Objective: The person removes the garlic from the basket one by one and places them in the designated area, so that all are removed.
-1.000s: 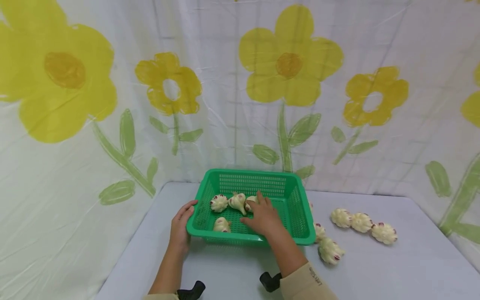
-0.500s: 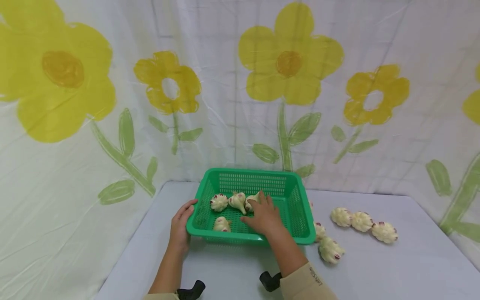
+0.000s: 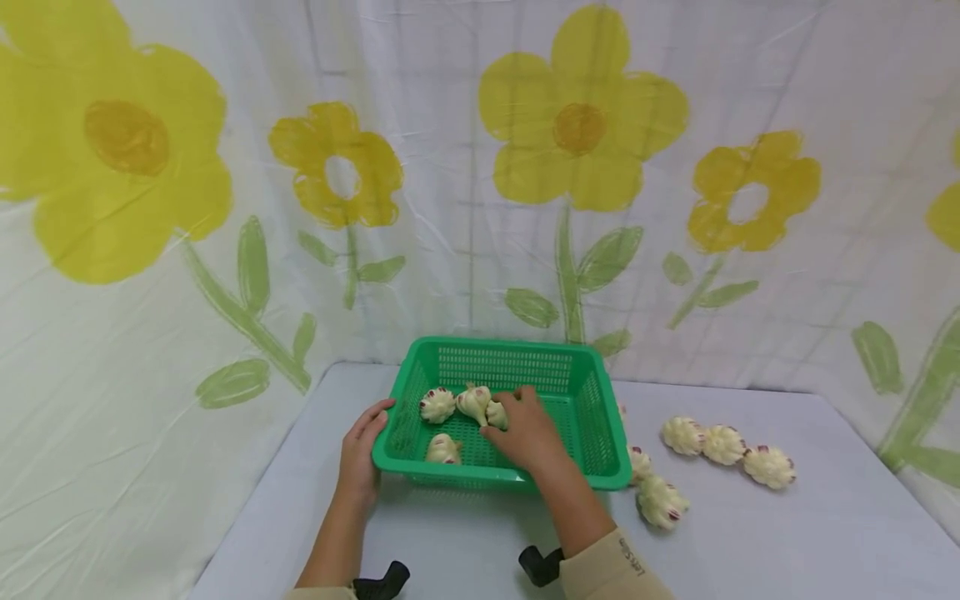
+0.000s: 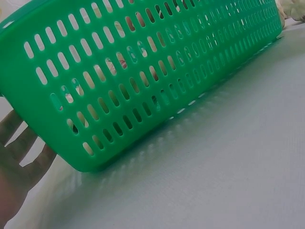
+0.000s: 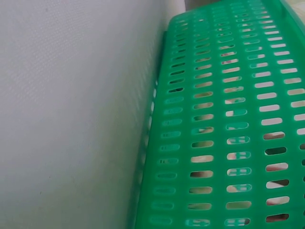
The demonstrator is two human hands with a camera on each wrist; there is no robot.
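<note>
In the head view, a green plastic basket stands on the white table with several garlic bulbs inside. My left hand holds it at its left end; in the left wrist view the fingers reach along the end wall. Inside the basket, my right hand curls its fingers round a pale garlic bulb, mostly hidden under the hand. Just left of that lies a garlic bulb with a stem, then another garlic bulb. One more garlic bulb sits near the front wall.
Several garlic bulbs lie on the table right of the basket, including a garlic bulb by its front right corner and a row with a garlic bulb at its end. Behind the table hangs a flowered curtain.
My right hand's fingers have curled in from a spread pose, closing round the garlic bulb beneath and covering more of it. The left hand and basket have stayed in place.
</note>
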